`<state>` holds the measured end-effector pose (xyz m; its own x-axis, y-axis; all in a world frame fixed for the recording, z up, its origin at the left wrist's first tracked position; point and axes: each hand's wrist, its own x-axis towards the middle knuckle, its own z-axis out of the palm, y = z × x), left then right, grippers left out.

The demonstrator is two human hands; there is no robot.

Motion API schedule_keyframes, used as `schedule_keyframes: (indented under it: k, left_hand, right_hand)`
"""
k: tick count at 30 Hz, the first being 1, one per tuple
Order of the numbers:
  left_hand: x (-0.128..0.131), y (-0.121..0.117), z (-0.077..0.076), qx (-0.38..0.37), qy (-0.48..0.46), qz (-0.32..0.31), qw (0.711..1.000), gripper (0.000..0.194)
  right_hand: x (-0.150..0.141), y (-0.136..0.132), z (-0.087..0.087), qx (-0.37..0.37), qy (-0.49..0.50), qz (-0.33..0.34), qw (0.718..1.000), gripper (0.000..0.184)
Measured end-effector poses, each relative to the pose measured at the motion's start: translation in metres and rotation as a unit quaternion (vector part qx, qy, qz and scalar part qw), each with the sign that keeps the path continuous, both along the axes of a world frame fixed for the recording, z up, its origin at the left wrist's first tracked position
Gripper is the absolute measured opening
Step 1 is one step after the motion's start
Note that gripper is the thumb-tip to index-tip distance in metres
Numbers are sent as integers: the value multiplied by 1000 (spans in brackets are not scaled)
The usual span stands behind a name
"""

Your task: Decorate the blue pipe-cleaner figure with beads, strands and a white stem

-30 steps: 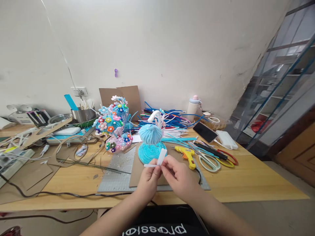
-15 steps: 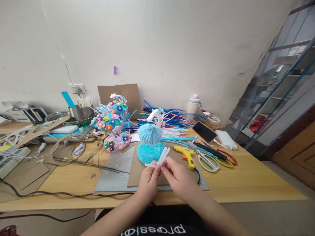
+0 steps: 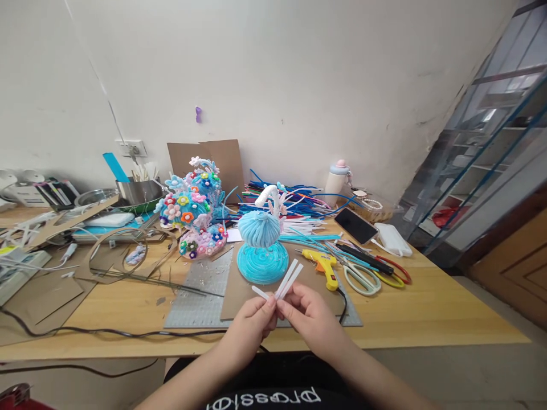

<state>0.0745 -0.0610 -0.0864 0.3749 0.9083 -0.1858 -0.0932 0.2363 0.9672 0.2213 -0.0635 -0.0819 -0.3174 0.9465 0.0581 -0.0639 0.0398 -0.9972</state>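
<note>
Both my hands meet at the table's front edge, pinching a white pipe cleaner (image 3: 285, 281). My left hand (image 3: 252, 321) is closed on its crossing point, with a short end poking out to the left. My right hand (image 3: 308, 315) is closed on the same spot from the right, and two white ends stick up and to the right. Just beyond my hands a blue pipe-cleaner figure (image 3: 261, 245) with a white curved top stands on a cardboard sheet (image 3: 239, 293).
A yellow glue gun (image 3: 323, 266), scissors (image 3: 363, 278), a phone (image 3: 355, 225) and a white bottle (image 3: 335, 179) lie to the right. A pile of coloured pipe cleaners (image 3: 294, 208) and a flowered craft piece (image 3: 190, 213) sit behind. Cardboard scraps and cables cover the left side.
The loop of white pipe cleaner has opened into two straight ends pointing up and right. My hands have drawn slightly nearer to me.
</note>
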Motion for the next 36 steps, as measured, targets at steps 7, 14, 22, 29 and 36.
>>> schedule_keyframes:
  k: [7, 14, 22, 29, 36]
  left_hand:
    - [-1, -2, -9, 64, 35, 21, 997, 48]
    - [-4, 1, -12, 105, 105, 13, 989, 48]
    - [-18, -5, -4, 140, 144, 14, 979, 43]
    - [-32, -13, 7, 120, 65, -120, 983, 44]
    - [-37, -17, 6, 115, 57, -148, 981, 49]
  right_hand:
    - [-1, -1, -3, -2, 19, -12, 1000, 29]
    - [-3, -7, -10, 14, 25, -7, 1000, 23]
    - [11, -10, -5, 98, -173, 13, 980, 22]
    - [14, -14, 0, -23, -113, 115, 987, 29]
    - [16, -13, -1, -93, -62, 184, 977, 44]
